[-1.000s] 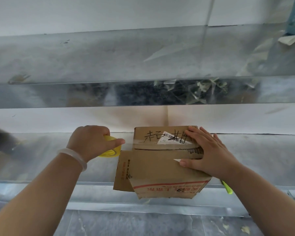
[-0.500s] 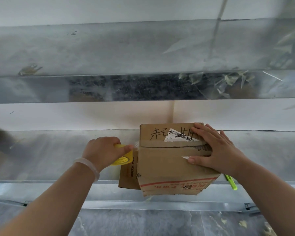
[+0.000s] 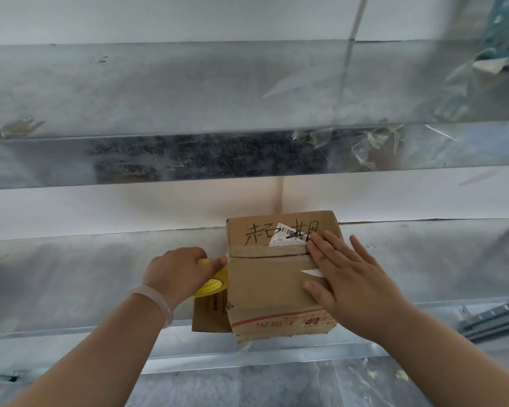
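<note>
Shifted right, tape roll [image 3: 211,284] touches box [image 3: 266,280]; cardboard flap [image 3: 208,317] below.

The left hand [image 3: 178,271] has brought the yellow tape roll [image 3: 211,282] rightward, now touching the cardboard box [image 3: 271,277]. The right hand [image 3: 347,277] has flattened, palm pressing the box top.

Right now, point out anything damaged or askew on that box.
On the cardboard box, the barcode label sits torn and crooked across the handwriting; the near bottom edge is ragged and overhangs the metal shelf.
</note>
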A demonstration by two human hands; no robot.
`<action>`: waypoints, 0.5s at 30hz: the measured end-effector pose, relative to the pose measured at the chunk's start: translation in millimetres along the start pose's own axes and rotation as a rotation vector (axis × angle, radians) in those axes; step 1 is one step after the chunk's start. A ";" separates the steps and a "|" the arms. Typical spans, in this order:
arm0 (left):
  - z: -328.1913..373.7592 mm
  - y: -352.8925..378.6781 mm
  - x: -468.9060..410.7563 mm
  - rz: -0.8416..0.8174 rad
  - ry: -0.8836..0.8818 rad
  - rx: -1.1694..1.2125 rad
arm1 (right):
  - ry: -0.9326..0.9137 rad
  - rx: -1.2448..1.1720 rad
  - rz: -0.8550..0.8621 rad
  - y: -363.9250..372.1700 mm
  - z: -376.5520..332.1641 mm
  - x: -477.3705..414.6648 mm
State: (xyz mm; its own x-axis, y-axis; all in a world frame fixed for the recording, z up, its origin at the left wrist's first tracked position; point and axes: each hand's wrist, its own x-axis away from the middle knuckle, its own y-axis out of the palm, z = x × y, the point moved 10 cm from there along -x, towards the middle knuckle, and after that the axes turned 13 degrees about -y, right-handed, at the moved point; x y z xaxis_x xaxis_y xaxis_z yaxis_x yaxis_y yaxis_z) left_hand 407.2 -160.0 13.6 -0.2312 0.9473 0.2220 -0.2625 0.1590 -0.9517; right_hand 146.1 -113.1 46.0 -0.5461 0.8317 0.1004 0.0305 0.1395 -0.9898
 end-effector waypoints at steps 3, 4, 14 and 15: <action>0.7 1.4 -0.3 -0.008 0.003 0.002 | 0.044 0.056 -0.055 -1.0 -5.6 -6.3; 0.0 1.7 -1.0 -0.012 -0.003 0.004 | 0.056 0.057 -0.060 -0.6 -7.2 -9.0; 0.7 6.6 -1.2 -0.052 -0.011 0.034 | -0.001 -0.066 -0.088 2.6 -39.9 -26.4; 0.5 6.6 -1.3 -0.058 -0.017 0.037 | 0.006 -0.059 -0.092 1.5 -41.4 -27.8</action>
State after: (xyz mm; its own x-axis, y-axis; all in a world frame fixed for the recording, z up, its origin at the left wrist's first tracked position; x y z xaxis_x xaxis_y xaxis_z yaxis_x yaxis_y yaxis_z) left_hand 405.4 -160.4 7.1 -0.2299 0.9318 0.2808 -0.3104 0.2032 -0.9286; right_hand 196.0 -113.8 46.0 -0.5440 0.8170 0.1912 0.0303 0.2468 -0.9686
